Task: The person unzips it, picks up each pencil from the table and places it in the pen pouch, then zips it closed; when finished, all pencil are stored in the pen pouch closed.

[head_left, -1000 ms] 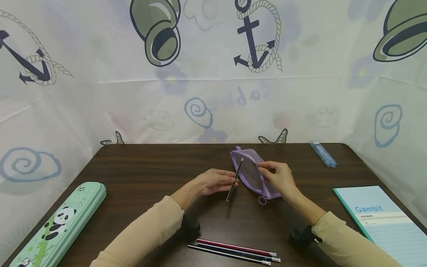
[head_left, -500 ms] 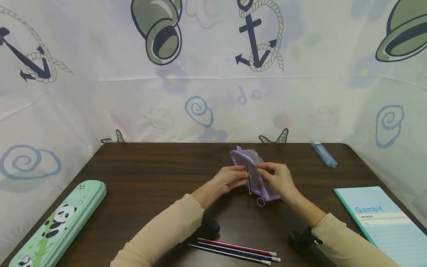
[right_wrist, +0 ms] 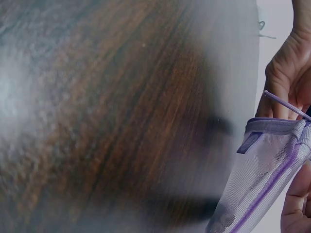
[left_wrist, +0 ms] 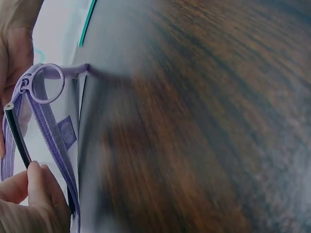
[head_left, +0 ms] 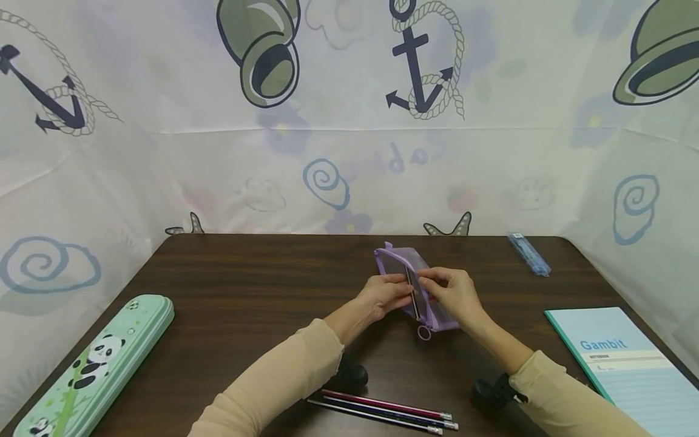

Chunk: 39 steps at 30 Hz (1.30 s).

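A purple mesh pencil case stands with its zipped mouth spread open near the table's middle. My left hand pinches a dark pencil lengthwise in that mouth; the left wrist view shows the fingertips of the left hand on the pencil, just inside the zipper edge. Across from it, my right hand pinches the case's other edge. A ring-shaped zipper pull hangs at the near end. In the right wrist view, the mesh side hides most of the pencil.
Several pencils lie side by side at the table's near edge. A mint panda pencil box is at the left. On the right are a notebook and, farther back, a small blue packet.
My left hand has moved right, carrying the pencil from beside the case into its mouth. The right hand has kept its hold on the edge with little movement.
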Each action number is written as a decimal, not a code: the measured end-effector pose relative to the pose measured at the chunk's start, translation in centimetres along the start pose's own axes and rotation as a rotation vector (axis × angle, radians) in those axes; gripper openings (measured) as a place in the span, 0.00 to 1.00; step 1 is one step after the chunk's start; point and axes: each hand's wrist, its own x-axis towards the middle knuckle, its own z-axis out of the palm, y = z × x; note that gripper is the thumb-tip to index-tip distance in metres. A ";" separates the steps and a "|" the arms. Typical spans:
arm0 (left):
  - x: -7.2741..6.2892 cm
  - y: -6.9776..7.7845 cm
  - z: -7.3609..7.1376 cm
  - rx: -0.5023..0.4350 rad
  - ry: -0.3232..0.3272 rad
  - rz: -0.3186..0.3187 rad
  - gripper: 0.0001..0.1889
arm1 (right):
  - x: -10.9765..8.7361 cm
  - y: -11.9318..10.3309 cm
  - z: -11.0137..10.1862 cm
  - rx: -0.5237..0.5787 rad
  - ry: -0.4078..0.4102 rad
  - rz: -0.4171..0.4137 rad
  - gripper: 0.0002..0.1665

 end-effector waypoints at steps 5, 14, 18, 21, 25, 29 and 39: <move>0.1 -0.1 0.2 -0.015 0.016 0.007 0.24 | -0.1 -0.1 0.2 0.010 -0.007 0.000 0.12; 0.0 -0.5 1.0 -0.039 0.057 0.042 0.24 | 0.0 -0.3 0.4 0.018 -0.020 -0.001 0.12; -0.1 -0.8 1.3 -0.038 0.074 0.060 0.25 | 0.1 -0.5 0.4 0.017 -0.022 0.007 0.13; 0.0 -1.0 1.6 -0.025 0.079 0.066 0.25 | 0.1 -0.6 0.4 0.021 -0.017 0.008 0.13; 0.0 -1.3 1.8 -0.005 0.083 0.054 0.27 | 0.1 -0.7 0.4 0.004 -0.009 0.001 0.12; 0.1 -1.5 1.7 0.000 0.089 0.047 0.28 | 0.0 -0.7 0.3 -0.013 -0.005 0.005 0.13; -1.6 -0.3 -0.1 -0.018 -0.031 0.051 0.25 | 0.3 -0.2 0.0 0.009 0.023 -0.019 0.12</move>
